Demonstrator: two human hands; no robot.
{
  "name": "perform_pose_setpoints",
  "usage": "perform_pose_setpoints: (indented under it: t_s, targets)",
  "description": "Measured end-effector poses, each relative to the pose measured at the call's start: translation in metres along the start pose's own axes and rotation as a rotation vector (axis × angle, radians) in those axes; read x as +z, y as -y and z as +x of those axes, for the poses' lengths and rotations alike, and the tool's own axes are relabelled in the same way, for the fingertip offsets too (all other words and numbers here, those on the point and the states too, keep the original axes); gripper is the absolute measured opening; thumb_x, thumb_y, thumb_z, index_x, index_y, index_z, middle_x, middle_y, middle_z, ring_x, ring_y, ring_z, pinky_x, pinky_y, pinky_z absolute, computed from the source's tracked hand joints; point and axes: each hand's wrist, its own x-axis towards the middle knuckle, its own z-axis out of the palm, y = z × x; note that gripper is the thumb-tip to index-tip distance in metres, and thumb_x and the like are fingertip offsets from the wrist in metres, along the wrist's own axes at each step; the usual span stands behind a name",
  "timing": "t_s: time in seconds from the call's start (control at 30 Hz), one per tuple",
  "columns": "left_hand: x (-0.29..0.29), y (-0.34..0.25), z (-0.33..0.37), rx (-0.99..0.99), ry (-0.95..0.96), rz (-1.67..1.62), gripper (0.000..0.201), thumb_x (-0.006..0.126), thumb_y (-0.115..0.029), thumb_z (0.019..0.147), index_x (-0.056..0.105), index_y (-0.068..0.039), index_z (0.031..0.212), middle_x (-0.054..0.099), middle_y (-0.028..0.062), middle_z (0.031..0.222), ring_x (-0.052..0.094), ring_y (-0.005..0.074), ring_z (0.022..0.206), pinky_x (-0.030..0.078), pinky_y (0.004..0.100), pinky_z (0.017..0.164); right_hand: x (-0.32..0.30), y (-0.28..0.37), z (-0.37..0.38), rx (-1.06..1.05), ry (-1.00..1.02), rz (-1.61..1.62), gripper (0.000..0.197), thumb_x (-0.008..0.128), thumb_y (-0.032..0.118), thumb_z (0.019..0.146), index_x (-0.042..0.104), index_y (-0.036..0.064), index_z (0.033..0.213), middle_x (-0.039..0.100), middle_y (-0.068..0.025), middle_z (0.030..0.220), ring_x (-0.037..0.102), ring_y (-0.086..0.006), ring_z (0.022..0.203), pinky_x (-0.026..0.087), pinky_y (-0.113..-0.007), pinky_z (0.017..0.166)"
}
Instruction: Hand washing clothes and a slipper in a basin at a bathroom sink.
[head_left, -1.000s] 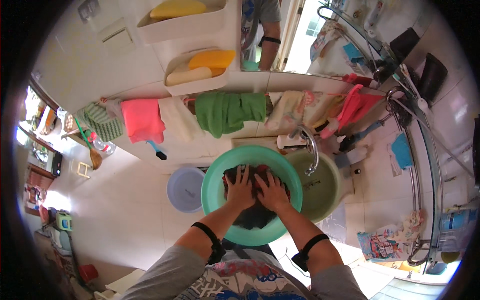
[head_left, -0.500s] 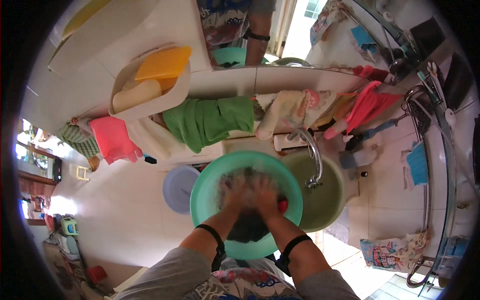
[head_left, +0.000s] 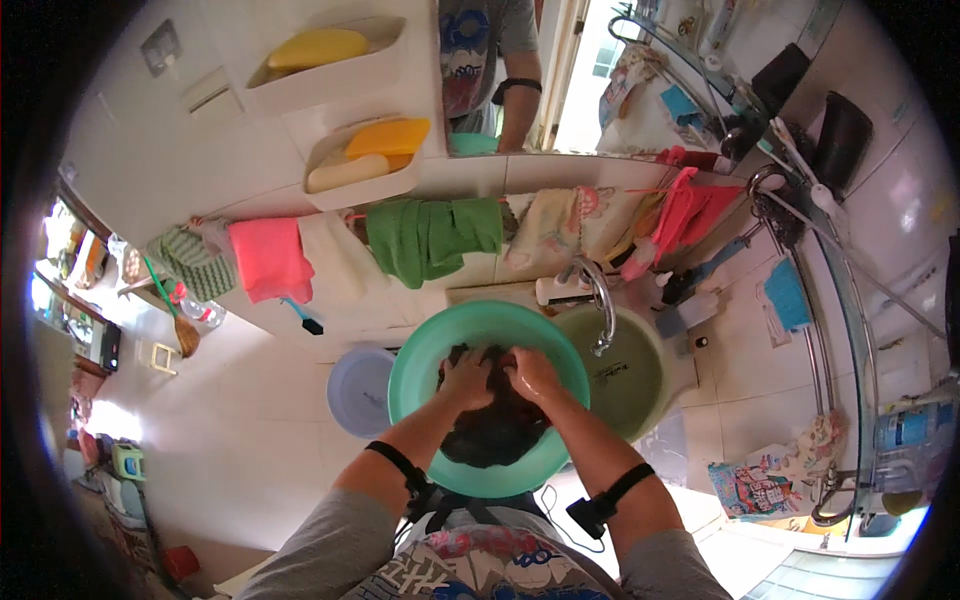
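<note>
Wet dark cloth (head_left: pixel 497 437) lies bunched in a round green basin (head_left: pixel 412 385) in front of me. On the upper left of the cloth, my left hand (head_left: pixel 466 380) has its fingers bent round a fold. My right hand (head_left: pixel 534 376) grips the upper right part, with its thumb and fingers curled into the fabric. Both hands are low inside the basin, a small gap apart. What kind of garment the cloth is cannot be made out, and some fingertips are hidden in it.
An olive basin (head_left: pixel 632 385) sits to the right under a curved metal faucet (head_left: pixel 604 310). At the left stands a pale blue basin (head_left: pixel 345 385). A green towel (head_left: pixel 430 240) and other cloths hang along the wall below soap trays (head_left: pixel 370 185). A glass shelf runs down the right side.
The hands were blurred in splashing water; now they are sharper and hold the cloth. My right hand has shifted slightly right, and a red patch beside it no longer shows. My view has tilted upward.
</note>
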Motion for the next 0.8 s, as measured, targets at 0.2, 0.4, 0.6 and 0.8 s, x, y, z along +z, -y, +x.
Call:
perform_pose_setpoints:
  t_s: [0.2, 0.4, 0.6, 0.8]
  targets:
    - [-0.001, 0.046, 0.001, 0.271, 0.214, -0.849, 0.092, 0.078, -0.025, 0.060, 0.031, -0.004, 0.136, 0.033, 0.0184, 0.140, 0.037, 0.0331, 0.126, 0.027, 0.0399, 0.107, -0.104, 0.076, -0.029, -0.402, -0.228, 0.199, 0.028, 0.065, 0.015, 0.077, 0.051, 0.0007, 0.097, 0.056, -0.0209, 0.092, 0.054, -0.0404, 0.086, 0.044, -0.046, 0.074]
    - [-0.039, 0.018, -0.040, 0.180, -0.055, -0.909, 0.107, 0.084, -0.038, 0.056, 0.025, -0.006, 0.139, 0.043, 0.0179, 0.132, 0.040, 0.0270, 0.125, 0.030, 0.0393, 0.106, -0.170, 0.158, -0.052, -0.542, -0.307, 0.321, 0.023, 0.064, 0.007, 0.078, 0.055, -0.0020, 0.096, 0.057, -0.0167, 0.089, 0.057, -0.0292, 0.081, 0.045, -0.034, 0.077]
    - [-0.059, 0.007, -0.040, 0.108, -0.060, -1.636, 0.060, 0.074, -0.015, 0.074, 0.046, -0.005, 0.126, 0.057, 0.0076, 0.116, 0.056, 0.0194, 0.104, 0.049, 0.0350, 0.086, -0.177, 0.161, -0.052, -0.405, -0.564, 0.369, 0.023, 0.061, 0.013, 0.084, 0.054, -0.0026, 0.099, 0.059, -0.0145, 0.090, 0.058, -0.0206, 0.082, 0.045, -0.031, 0.078]
    - [-0.096, -0.001, -0.060, 0.177, -0.101, -2.010, 0.043, 0.057, -0.007, 0.085, 0.046, -0.007, 0.126, 0.056, 0.0070, 0.117, 0.056, 0.0212, 0.105, 0.045, 0.0377, 0.091, -0.121, 0.071, -0.044, -0.053, -0.423, 0.664, 0.026, 0.056, 0.011, 0.088, 0.050, 0.0002, 0.111, 0.056, -0.0092, 0.107, 0.054, -0.0177, 0.095, 0.042, -0.029, 0.085]
